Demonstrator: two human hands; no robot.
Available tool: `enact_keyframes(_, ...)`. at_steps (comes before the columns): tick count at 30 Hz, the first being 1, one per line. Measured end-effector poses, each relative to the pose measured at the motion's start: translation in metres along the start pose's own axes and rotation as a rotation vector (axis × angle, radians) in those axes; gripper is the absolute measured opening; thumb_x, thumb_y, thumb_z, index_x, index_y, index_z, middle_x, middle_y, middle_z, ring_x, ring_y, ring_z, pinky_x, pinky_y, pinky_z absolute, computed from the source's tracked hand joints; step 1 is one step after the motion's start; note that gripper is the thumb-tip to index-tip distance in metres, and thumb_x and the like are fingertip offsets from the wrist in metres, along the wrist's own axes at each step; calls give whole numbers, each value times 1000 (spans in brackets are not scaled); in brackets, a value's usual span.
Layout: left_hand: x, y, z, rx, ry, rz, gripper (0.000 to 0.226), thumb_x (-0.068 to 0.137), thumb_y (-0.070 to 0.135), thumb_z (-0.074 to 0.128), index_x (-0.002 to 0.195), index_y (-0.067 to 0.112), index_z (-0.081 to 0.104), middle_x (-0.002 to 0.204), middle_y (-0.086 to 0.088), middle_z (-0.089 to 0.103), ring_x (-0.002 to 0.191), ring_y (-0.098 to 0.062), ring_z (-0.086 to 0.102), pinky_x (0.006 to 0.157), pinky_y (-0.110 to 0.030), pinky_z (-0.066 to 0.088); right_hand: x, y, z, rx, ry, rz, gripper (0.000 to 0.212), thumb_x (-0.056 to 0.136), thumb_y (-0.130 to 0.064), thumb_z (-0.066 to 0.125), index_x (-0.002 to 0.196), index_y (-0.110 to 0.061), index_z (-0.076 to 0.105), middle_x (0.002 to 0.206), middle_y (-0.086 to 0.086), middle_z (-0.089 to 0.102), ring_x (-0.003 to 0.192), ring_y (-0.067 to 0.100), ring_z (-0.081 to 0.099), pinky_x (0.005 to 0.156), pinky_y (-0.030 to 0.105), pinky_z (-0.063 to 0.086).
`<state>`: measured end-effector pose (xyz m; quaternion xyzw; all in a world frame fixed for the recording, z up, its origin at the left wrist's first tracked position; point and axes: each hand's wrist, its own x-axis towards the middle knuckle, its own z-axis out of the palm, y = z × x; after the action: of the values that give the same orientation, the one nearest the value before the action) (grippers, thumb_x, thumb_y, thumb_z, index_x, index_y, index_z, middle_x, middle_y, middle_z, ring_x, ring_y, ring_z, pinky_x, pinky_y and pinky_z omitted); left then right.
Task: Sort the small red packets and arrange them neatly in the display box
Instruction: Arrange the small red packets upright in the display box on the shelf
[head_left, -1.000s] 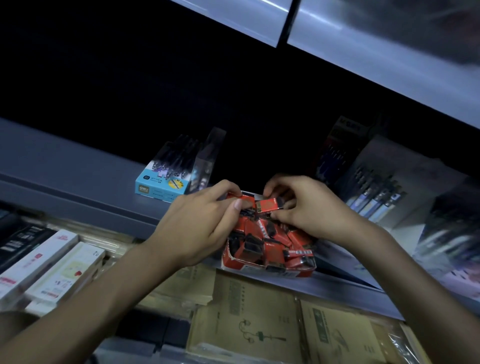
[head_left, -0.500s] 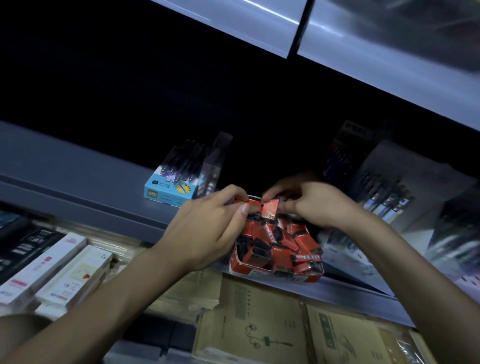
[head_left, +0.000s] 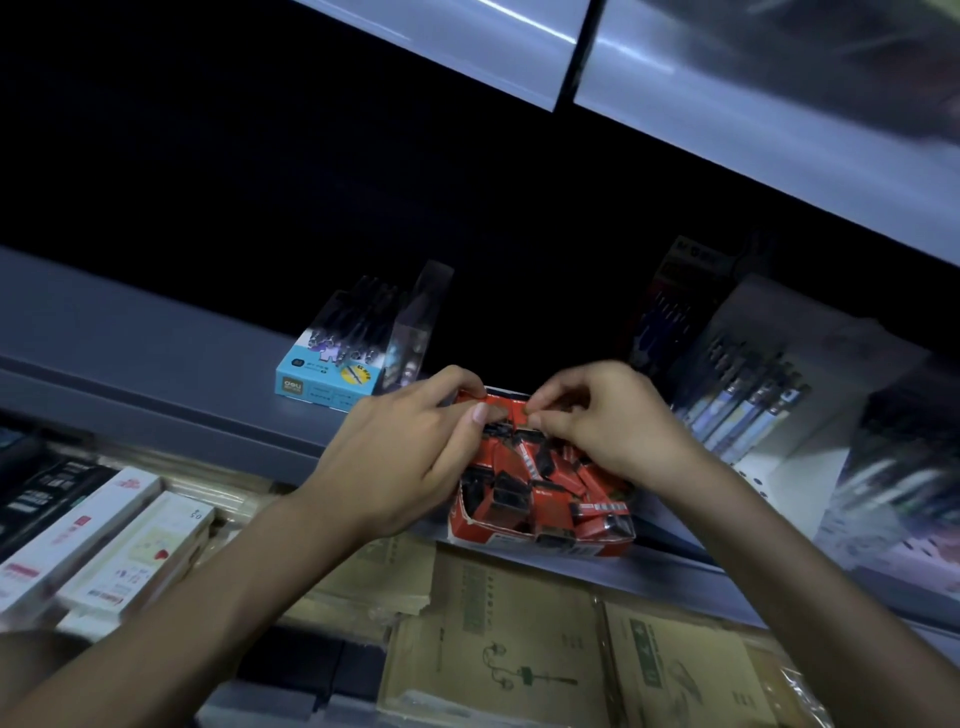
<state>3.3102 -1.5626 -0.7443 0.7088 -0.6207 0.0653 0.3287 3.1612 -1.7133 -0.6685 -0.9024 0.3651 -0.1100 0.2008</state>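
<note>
left hand (head_left: 405, 447), right hand (head_left: 618, 426): packet (head_left: 511, 410) pinch

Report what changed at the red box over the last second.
The right hand turned its red packet and brought it leftward to the left hand; both now pinch it at the box's far end. The display box, its jumbled packets and the blue pen box stayed put.

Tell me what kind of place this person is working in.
Most likely a stationery shop. The grey shelf holds a blue box of pens and more packaged pens, brown paper-wrapped packs lie below, and the left hand and right hand pinch a small red packet over a red display box.
</note>
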Motion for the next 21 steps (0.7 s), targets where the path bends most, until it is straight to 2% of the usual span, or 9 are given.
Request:
enact_keyframes(4, -1, 0, 0, 12, 6, 1, 67, 109, 48, 7, 131, 34, 69, 130, 16, 53, 92, -9, 64, 67, -37, 50, 1, 1, -5, 63, -16, 95, 6, 92, -19, 74, 91, -25, 75, 75, -8, 77, 69, 6, 70, 69, 28, 56)
enact_keyframes(7, -1, 0, 1, 17, 6, -3, 69, 109, 47, 7, 129, 32, 70, 131, 16, 53, 93, -8, 64, 67, -37, 51, 6, -1, -6, 26, -63, 171, 3, 91, -20, 75, 87, -20, 75, 78, -4, 78, 70, 8, 68, 69, 26, 55)
enact_keyframes(11, 0, 1, 1, 3, 11, -9, 67, 108, 48, 8, 131, 33, 70, 129, 16, 54, 91, -9, 64, 68, -38, 51, 13, -9, -5, 48, -103, 239, 13, 82, -24, 84, 91, -20, 75, 90, -1, 76, 88, 16, 70, 84, 32, 59)
enact_keyframes(15, 0, 0, 1, -15, 17, -13, 66, 108, 49, 8, 132, 36, 69, 126, 17, 53, 87, -9, 64, 68, -39, 50, 7, -7, -12, 47, -150, 203, 9, 91, -15, 74, 94, -22, 77, 95, -4, 78, 95, 17, 73, 88, 33, 60)
enact_keyframes(18, 1, 0, 2, -12, 29, -8, 65, 109, 48, 10, 132, 35, 69, 125, 15, 54, 86, -11, 64, 66, -39, 51, -3, -6, -29, -236, -33, 86, 27, 100, -13, 57, 109, -31, 75, 116, -13, 70, 107, 13, 65, 82, 19, 46)
enact_keyframes(21, 1, 0, 2, -8, 27, -8, 65, 108, 48, 10, 131, 34, 70, 125, 15, 54, 86, -11, 65, 66, -38, 51, -5, -5, -42, -389, -16, 63, 32, 102, -13, 53, 122, -29, 71, 123, -6, 68, 109, 17, 64, 76, 20, 45)
